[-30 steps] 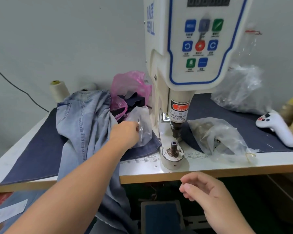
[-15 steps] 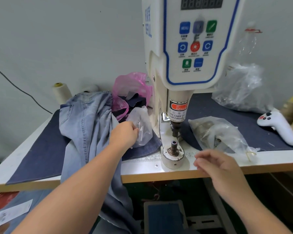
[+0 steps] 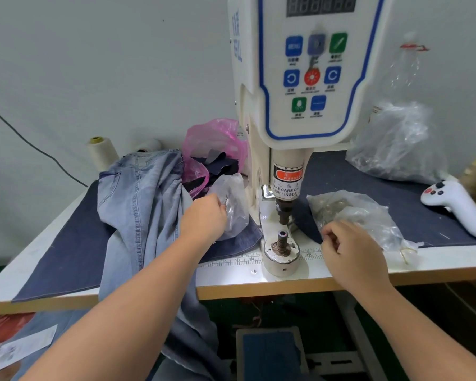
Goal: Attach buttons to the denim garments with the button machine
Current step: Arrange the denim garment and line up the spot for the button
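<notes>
L hand (image 3: 204,217) reaches into the small clear bag (image 3: 231,207) left of the machine, fingers curled at its mouth, pinching the plastic or something inside; which one can't be told. R hand (image 3: 352,251) sits at the near edge of the second clear bag (image 3: 352,213) right of the machine, fingers loosely curled, tips touching the plastic; whether anything is between them can't be seen.

Largest to smallest after that. Table (image 3: 437,264) w/ dark denim cover carries it all. Button machine (image 3: 308,78) stands at centre, control panel facing the person, warning label on the ram. Light-wash denim garment (image 3: 140,204) lies heaped on the left of the table, part hanging over the front edge, well clear of the press point. Pink bag (image 3: 217,144) behind it holds dark fabric scraps. A bigger clear bag (image 3: 396,141) sits at back right, w/ a white handheld controller (image 3: 456,207) near it. Lower die (image 3: 282,240) on its round base looks bare, nothing seated on it, no cloth over it.

Step in hand, by the look of it: fetching parts, likely button pieces from each bag, before loading. Nothing is pressed yet.

Next move prob. calls for a clean single-piece pick from each bag, seating the pieces on the die and upper ram, then pulling the garment across so the marked spot sits over the die, fingers kept out from under the ram.
</notes>
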### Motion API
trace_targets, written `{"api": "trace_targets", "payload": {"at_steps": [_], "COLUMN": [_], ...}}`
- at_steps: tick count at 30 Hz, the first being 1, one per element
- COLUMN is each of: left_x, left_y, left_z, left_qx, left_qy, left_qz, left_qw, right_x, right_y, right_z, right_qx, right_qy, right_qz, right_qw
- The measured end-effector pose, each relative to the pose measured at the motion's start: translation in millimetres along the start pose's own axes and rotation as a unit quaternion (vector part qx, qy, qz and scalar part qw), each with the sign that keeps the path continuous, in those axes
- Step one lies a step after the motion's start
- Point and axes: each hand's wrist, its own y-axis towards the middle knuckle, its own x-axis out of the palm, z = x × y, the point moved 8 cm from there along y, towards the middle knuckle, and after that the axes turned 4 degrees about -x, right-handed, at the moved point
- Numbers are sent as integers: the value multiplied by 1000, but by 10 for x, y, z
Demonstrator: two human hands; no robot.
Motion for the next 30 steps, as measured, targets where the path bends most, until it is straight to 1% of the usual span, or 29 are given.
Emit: {"api": "trace_targets", "payload": {"at_steps": [6, 12, 19, 22, 26, 30], "left_x": [29, 55, -9, -37, -40, -56], "left_y": [19, 13, 43, 45, 33, 21], "left_z": [6, -27, 25, 18, 1, -44], "left_qx": [6, 5, 11, 10, 18, 9], "left_qy": [15, 10, 24, 2, -43, -86], "left_qz": [-18, -1, 23, 34, 29, 30], "left_qw": [1000, 1000, 999, 999, 998, 996], "right_x": [-2, -7, -7, -7, -10, -10], "right_y": [-8, -13, -20, -16, -20, -21], "right_z": [0, 4, 4, 10, 11, 9], "right_qx": [-3, -8, -11, -7, -7, -9], "right_qy": [-3, -4, -8, -9, -10, -11], "right_qz": [5, 20, 21, 21, 24, 26], "right_qw": [1000, 1000, 1000, 1000, 1000, 1000]}}
